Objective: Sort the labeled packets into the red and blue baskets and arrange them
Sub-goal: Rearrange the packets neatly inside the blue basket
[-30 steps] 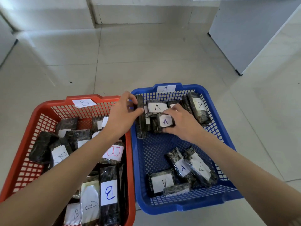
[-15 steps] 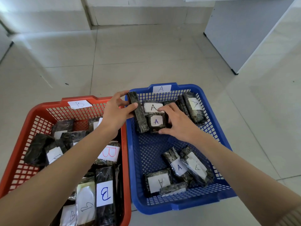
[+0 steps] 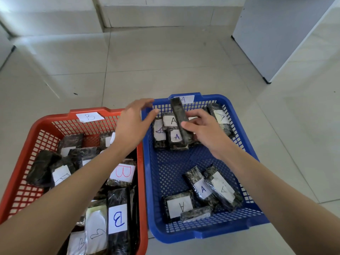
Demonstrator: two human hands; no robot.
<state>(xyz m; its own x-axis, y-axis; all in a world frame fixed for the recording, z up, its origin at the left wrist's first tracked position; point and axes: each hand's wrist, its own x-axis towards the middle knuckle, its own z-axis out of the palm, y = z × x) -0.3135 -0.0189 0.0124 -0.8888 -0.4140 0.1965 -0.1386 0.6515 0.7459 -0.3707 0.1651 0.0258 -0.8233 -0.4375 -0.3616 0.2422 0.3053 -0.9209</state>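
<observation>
A blue basket (image 3: 256,220) tagged A stands on the right, a red basket (image 3: 20,186) tagged B on the left. My right hand (image 3: 206,131) grips a dark packet (image 3: 179,115) edge-on, lifted above the row of A packets (image 3: 172,122) at the blue basket's far end. My left hand (image 3: 133,124) hovers over the seam between the baskets with its fingers relaxed and holds nothing. Several more A packets (image 3: 203,189) lie in the blue basket's near right corner. Several B packets (image 3: 117,219) fill the red basket.
Both baskets sit on a pale tiled floor (image 3: 147,67). A white cabinet (image 3: 276,34) stands at the far right and a low white wall ledge (image 3: 156,13) runs across the back. The middle of the blue basket's mesh floor (image 3: 174,166) is bare.
The dark packet passed from my left hand to my right hand and moved right, above the far row. My left hand let go and opened.
</observation>
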